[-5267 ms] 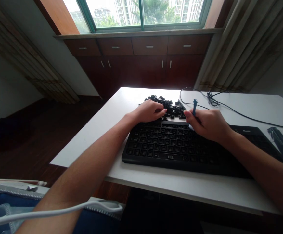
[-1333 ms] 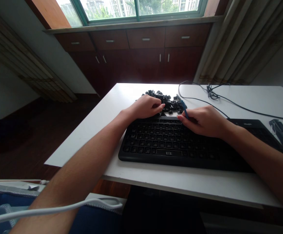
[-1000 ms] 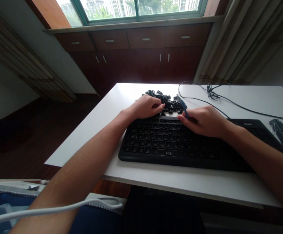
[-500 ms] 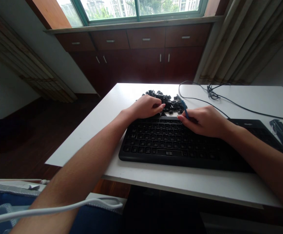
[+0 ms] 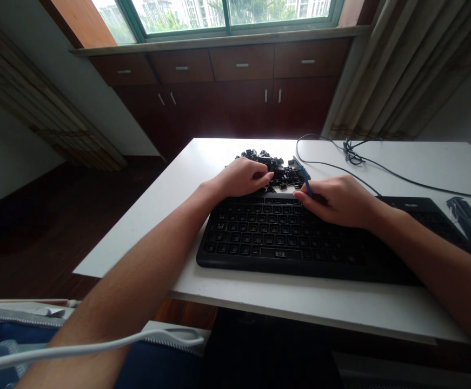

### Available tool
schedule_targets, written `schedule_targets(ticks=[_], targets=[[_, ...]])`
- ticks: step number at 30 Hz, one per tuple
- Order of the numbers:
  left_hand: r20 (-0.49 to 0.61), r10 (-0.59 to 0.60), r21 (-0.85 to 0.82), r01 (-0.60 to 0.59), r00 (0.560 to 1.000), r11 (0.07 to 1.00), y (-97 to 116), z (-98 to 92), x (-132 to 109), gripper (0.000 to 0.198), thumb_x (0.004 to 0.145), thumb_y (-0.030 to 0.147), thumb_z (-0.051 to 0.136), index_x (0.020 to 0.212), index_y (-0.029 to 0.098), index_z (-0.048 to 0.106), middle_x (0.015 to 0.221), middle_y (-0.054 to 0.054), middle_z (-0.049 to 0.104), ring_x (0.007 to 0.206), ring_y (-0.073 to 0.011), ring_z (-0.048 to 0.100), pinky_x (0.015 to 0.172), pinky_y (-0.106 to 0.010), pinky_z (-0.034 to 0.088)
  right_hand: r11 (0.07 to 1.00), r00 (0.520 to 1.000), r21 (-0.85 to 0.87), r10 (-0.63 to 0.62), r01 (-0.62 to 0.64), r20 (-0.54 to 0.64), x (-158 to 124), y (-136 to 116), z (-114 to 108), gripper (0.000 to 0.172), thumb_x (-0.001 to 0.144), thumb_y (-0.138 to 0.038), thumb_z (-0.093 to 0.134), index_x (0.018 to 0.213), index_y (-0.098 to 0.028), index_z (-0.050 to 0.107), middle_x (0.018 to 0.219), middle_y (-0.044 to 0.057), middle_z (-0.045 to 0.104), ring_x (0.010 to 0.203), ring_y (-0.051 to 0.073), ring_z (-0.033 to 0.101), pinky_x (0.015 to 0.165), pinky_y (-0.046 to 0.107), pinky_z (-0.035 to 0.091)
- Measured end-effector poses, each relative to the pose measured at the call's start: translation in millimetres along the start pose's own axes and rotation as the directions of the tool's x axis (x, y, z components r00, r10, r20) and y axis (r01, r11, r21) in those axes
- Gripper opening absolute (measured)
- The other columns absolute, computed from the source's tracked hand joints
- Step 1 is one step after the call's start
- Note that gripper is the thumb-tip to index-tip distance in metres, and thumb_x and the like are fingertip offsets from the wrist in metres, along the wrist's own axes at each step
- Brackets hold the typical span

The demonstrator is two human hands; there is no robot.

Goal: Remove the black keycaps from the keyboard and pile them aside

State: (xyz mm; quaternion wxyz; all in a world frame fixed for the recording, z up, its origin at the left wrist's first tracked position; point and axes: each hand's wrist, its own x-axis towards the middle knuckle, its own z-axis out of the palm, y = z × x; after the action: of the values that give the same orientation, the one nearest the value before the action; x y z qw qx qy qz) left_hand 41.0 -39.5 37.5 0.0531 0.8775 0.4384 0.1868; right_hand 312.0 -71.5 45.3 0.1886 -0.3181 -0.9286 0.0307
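Observation:
A black keyboard (image 5: 284, 243) lies on the white table (image 5: 203, 162); its keycaps are off and the bare switch sockets show. Behind it sits a pile of loose black keycaps (image 5: 278, 167). My left hand (image 5: 241, 178) rests curled on the keyboard's far left edge, fingertips at the pile; whether it holds a cap is hidden. My right hand (image 5: 338, 201) grips a thin blue keycap puller (image 5: 305, 178), tilted, over the top key row.
A black cable (image 5: 352, 162) loops across the far right of the table. A black strip-shaped part (image 5: 468, 227) lies at the right edge. Dark wood cabinets and a window stand behind. A white cord (image 5: 97, 348) crosses my lap at bottom left.
Over five seconds the blue puller went from upright to tilted low toward the pile. In the last second both hands have stayed nearly still.

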Motion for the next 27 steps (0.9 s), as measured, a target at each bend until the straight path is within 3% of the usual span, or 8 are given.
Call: schedule_targets(ticks=[17, 27], targets=[[0.015, -0.029, -0.021, 0.030, 0.999, 0.999, 0.0, 1.4, -0.2, 0.042, 0.099, 0.041, 0.050, 0.062, 0.020, 0.051, 0.055, 0.002, 0.047, 0.053, -0.0108, 0.036, 0.056, -0.030, 0.029, 1.000, 1.000, -0.001, 0.003, -0.003, 0.012, -0.9, 2.0, 2.0, 0.045, 0.101, -0.053, 0.044, 0.085, -0.019, 0.069, 0.054, 0.000, 0.055, 0.047, 0.011, 0.047, 0.054, 0.031, 0.026], [0.010, -0.028, -0.022, 0.028, 1.000, 0.999, -0.7, 1.0, -0.2, 0.043, 0.098, 0.042, 0.051, 0.061, 0.020, 0.050, 0.054, 0.003, 0.044, 0.053, -0.0109, 0.035, 0.057, -0.030, 0.029, 0.999, 1.000, -0.033, 0.001, 0.000, 0.015, -0.3, -0.1, 0.1, 0.046, 0.102, -0.051, 0.043, 0.072, -0.019, 0.057, 0.054, -0.001, 0.052, 0.047, 0.011, 0.042, 0.054, 0.031, 0.024]])
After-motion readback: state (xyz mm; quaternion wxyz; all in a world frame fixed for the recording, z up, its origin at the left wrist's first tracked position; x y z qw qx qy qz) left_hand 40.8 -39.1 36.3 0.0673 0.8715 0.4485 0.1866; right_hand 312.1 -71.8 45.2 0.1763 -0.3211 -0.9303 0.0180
